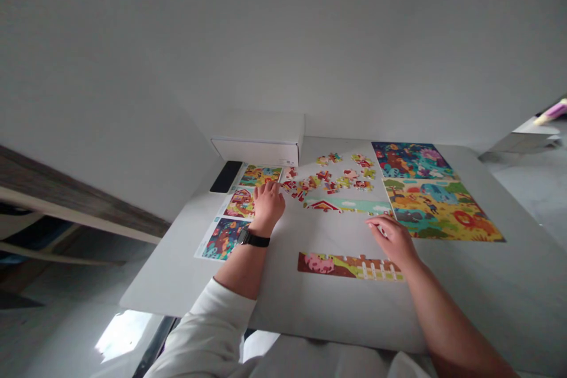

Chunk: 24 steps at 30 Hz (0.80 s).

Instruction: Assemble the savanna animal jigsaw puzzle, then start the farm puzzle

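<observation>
My left hand (269, 204), with a black watch on the wrist, lies over the right edge of a sheet with several small pictures (212, 244). Its fingers are stretched out over the farm picture (238, 203), and no piece shows in them. Just right of them begins a cluster of loose jigsaw pieces (324, 176). My right hand (393, 239) rests with loosely bent fingers by the right end of a joined sky-and-roof strip (354, 205); nothing shows in its grasp. Nearer to me lies a joined strip with a pig and white fence (349, 267).
A white box (257, 150) stands at the back left, against the wall. In front of it lies a black phone (226, 176). Two assembled puzzles, a dark blue one (414, 160) and a yellow animal one (443, 209), lie on the right side of the white table (177, 271).
</observation>
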### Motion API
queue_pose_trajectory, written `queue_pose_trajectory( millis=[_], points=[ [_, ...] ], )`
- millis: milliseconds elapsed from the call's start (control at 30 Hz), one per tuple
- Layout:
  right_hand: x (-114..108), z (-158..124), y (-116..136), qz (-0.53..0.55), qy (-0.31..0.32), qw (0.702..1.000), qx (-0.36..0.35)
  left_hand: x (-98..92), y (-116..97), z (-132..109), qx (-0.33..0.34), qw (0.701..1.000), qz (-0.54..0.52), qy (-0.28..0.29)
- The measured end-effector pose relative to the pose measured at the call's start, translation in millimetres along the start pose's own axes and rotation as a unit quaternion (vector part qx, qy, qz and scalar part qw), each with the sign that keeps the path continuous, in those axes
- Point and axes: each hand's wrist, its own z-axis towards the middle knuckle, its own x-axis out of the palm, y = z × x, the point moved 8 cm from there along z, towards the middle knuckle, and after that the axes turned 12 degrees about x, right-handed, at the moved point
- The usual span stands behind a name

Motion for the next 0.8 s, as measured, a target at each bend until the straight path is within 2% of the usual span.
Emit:
queue_pose_trajectory(
  millis=[200, 500, 567, 700, 800],
  points=[
    [-4.3, 3.4, -2.3, -0.019, -0.023, 1.0, 0.002, 9.8, -8.5, 0.6, 0.031, 0.998, -0.039, 0.03],
    [-25.2, 2.8, 17.1, -0.062, -0.033, 0.997, -0.023, 17.4, -19.8, -2.0, 0.055, 0.995, -0.046, 0.072],
    [-31.5, 3.5, 22.1, -0.069, -0.038, 0.996, -0.031, 13.8, -19.5, -1.8, 0.052, 0.995, -0.045, 0.066],
    [-38.9, 4.5, 28.7, -0.075, -0.042, 0.995, -0.046, -0.4, -7.4, -1.2, 0.01, 0.999, -0.048, 0.009],
    [-38.9, 4.2, 28.6, -0.082, -0.038, 0.995, -0.048, 1.9, -4.3, -0.6, 0.018, 0.998, -0.057, 0.02]
  ],
)
